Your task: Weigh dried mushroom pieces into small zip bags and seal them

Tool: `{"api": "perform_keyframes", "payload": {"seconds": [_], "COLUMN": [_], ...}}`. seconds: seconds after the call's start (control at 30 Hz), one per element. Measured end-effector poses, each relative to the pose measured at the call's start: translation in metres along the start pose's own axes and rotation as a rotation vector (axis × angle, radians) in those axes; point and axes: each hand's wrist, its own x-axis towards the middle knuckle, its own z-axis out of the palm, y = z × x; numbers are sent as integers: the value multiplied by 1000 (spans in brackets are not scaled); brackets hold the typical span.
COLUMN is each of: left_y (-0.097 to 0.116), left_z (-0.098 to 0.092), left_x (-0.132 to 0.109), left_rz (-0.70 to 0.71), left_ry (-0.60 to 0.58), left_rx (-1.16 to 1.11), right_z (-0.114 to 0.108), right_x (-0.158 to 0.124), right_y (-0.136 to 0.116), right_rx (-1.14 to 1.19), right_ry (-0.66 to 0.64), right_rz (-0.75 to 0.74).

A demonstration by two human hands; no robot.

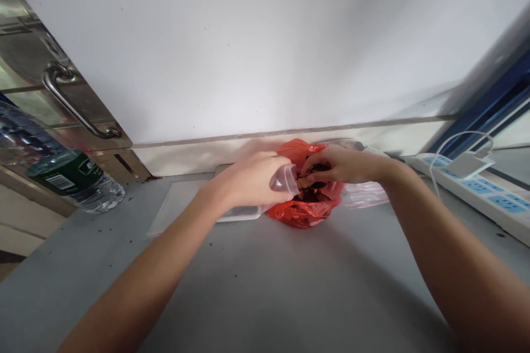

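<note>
My left hand is closed on a small clear zip bag, its mouth turned toward the right. Just beside that mouth, my right hand pinches a brownish flat piece between thumb and fingers; its exact kind is unclear. Both hands are over a red plastic bag, which stands open with dark brown pieces inside. More clear zip bags lie flat to the right of the red bag. Partly hidden under my left hand is a white-rimmed tray or lid.
A translucent flat sheet or bag lies left on the grey table. A large water bottle stands at the left edge near a metal door handle. At right are a power strip and white charger with its cable.
</note>
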Motion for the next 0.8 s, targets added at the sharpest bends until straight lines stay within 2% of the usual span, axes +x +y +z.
{"api": "perform_keyframes", "payload": {"seconds": [0.07,0.13,0.23,0.3,0.4,0.5,0.67,0.8], "left_y": [-2,-6,-13,-15,-16,-18,-25,-26], "left_z": [7,14,23,28,32,33,32,32], "left_x": [0,-2,-5,-7,-9,-10,-12,-12], "left_rz": [-59,-95,-124,-144,-190,-198,-166,-108], "left_ry": [-99,-97,6,102,203,249,282,295], "left_rx": [-7,-45,-97,-120,-196,-255,-302,-329], "right_z": [-2,-4,-2,0,3,3,3,6], "right_x": [-3,-5,-4,-2,1,1,-3,-3], "right_y": [0,-2,-8,-15,-26,-34,-41,-45], "right_rx": [45,161,320,343,349,312,192,117], "right_ry": [12,0,-16,-6,-5,-2,0,51], "right_rz": [-18,-32,-50,-80,-121,-155,-204,-240]}}
